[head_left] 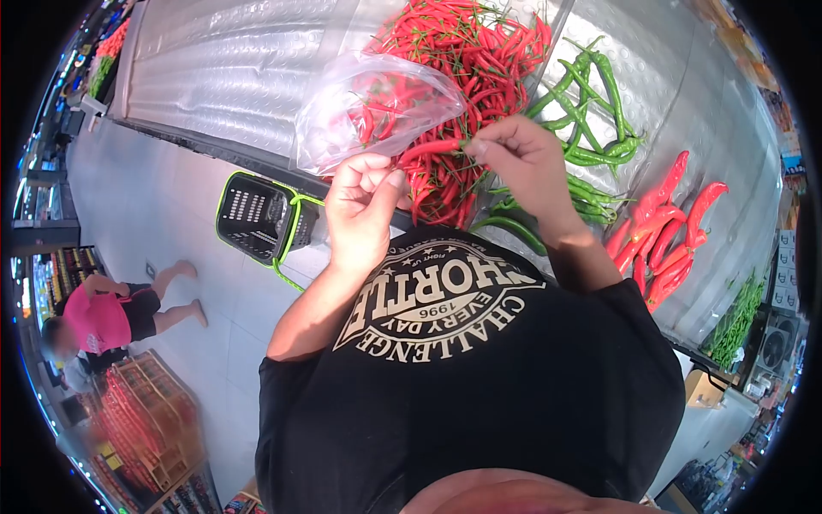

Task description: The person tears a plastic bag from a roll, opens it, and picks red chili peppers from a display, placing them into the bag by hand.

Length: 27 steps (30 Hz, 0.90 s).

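A clear plastic bag (342,128) with red chillies inside is held at its lower edge by the left hand (358,204), whose grip is narrow, thumb and fingers drawn close together. A single long red chilli (432,148) is pinched near its green stem by the right hand (529,167), its grip closed on it; its tip is pointed toward the left hand, just beside the bag. Under and behind them, a heap of thin red chillies (479,64) is spread on the silvery, dimpled surface (231,64). To the right of the heap, long green peppers (610,86) are laid loosely, with larger red peppers (659,227) farther right. A black plastic basket (248,214) with a bright green rim is seen at the left, near the surface's edge. In the background, a person in a pink top (96,319) is seen.
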Tool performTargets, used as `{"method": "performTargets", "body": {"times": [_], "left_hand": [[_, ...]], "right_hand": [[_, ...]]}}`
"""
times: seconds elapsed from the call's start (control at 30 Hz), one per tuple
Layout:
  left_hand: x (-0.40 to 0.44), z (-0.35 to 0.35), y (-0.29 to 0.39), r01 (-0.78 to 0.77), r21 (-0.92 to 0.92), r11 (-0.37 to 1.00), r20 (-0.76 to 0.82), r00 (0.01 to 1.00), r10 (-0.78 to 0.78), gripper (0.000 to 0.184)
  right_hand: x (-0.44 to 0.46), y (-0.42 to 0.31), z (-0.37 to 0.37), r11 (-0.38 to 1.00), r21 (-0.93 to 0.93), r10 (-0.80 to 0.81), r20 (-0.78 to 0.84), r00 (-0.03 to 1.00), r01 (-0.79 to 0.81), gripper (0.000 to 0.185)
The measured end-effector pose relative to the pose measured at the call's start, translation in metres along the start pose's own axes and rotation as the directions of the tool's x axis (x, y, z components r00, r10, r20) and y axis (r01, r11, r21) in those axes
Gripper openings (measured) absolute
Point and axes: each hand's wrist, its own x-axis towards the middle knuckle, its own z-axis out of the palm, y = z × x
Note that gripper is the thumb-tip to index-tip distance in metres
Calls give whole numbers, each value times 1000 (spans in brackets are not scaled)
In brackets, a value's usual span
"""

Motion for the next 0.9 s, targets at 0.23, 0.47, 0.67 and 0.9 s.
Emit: {"method": "performTargets", "body": {"times": [0.23,0.47,0.67,0.9], "left_hand": [[-5,0,1,6,-17,1000,27,1000,-5,9],[-6,-7,2,2,-11,1000,15,1000,-1,10],[-6,-6,5,0,1,1000,29,1000,0,11],[-3,-5,4,17,25,1000,54,998,-19,12]], "right_hand": [[63,4,6,989,36,-143,-35,989,144,11],[104,12,5,689,-618,-383,134,914,379,30],[187,20,-72,192,-981,-382,-52,923,24,34],[229,12,-103,-119,-992,-18,-28,999,-29,31]]}}
